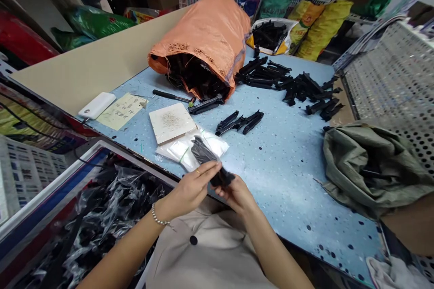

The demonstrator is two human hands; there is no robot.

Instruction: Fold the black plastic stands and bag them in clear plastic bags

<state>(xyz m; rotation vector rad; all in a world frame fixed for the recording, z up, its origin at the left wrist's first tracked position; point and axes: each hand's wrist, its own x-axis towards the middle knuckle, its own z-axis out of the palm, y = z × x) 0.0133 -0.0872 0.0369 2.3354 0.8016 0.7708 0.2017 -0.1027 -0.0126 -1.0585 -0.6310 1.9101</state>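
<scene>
Close to the table's front edge, my left hand (191, 192) and my right hand (239, 193) are both closed on a bundle of black strips (204, 151). My left fingers press on its upper side, while the right hand grips its lower end. Whether a clear bag wraps the bundle, I cannot tell. Just beyond it lies a stack of clear plastic bags (176, 148), partly under a white square board (171, 122). A few black plastic parts (240, 122) rest on the blue table (278, 167) farther off.
An orange sack (206, 31) of black parts lies open at the back, near a hammer (171, 95). More black parts (298, 86) are heaped at right. A green cloth sack (376, 162) stands far right. At lower left, a bin holds bagged black pieces (111, 216).
</scene>
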